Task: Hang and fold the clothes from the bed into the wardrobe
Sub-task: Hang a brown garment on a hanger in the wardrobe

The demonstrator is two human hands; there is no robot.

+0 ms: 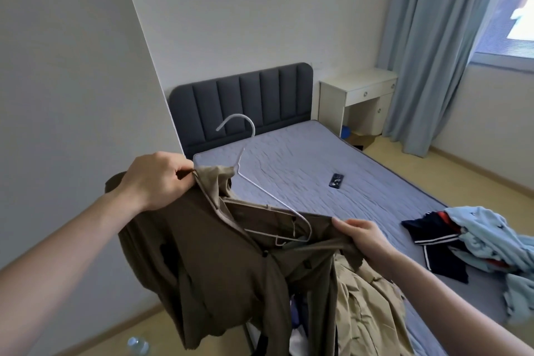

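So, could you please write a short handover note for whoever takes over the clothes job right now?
Left hand pinches the collar of the brown coat; right hand grips its other edge. Both hold it up over the near end of the bed.
The white wire hanger is partly inside the coat, its hook sticking up.
Left to do: seat the coat on the hanger and hang it. A beige garment lies below it, and a pile of blue and navy clothes waits on the bed.
The wardrobe is not in view.
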